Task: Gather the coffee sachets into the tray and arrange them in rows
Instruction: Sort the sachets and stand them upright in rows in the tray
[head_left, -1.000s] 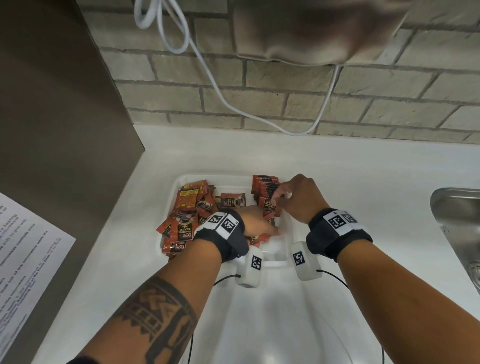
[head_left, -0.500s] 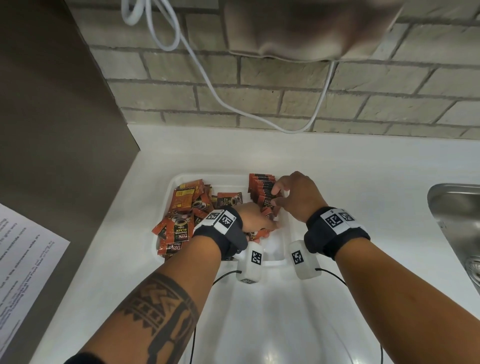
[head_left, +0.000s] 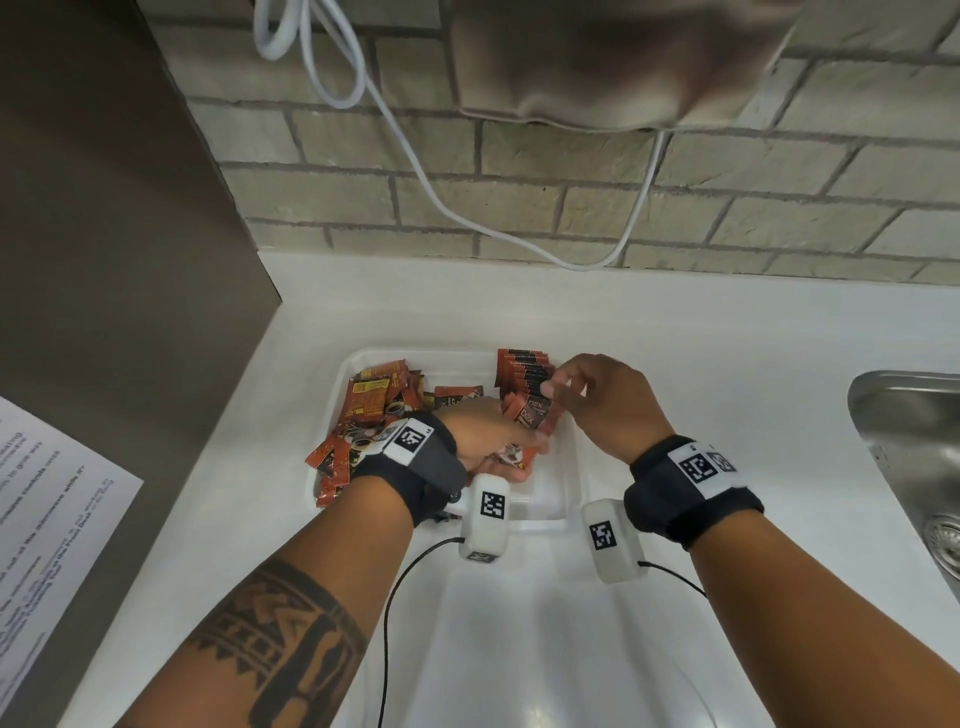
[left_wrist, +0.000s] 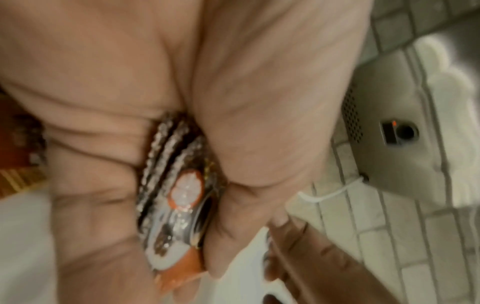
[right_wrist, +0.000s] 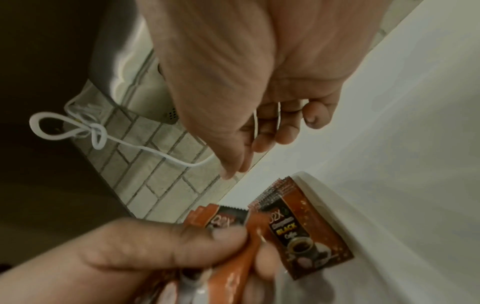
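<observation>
A white tray (head_left: 571, 470) sits on the counter. Several loose orange-brown coffee sachets (head_left: 371, 410) are heaped in its left half. A row of sachets (head_left: 522, 369) stands on edge at the tray's back right, also seen in the right wrist view (right_wrist: 298, 222). My left hand (head_left: 522, 441) grips a small bundle of sachets (left_wrist: 179, 185) between thumb and fingers, just in front of the row. My right hand (head_left: 558, 387) hovers over the near end of the row with fingers loosely curled (right_wrist: 270, 131) and nothing in them.
A steel sink (head_left: 909, 441) lies to the right. A brown panel (head_left: 130, 260) and a printed sheet (head_left: 47, 519) are on the left. A brick wall stands behind, with a white cable (head_left: 415, 166) hanging from a grey appliance (head_left: 597, 67).
My right hand has come off the standing row and risen slightly. My left hand has brought its bundle up against the front of the row.
</observation>
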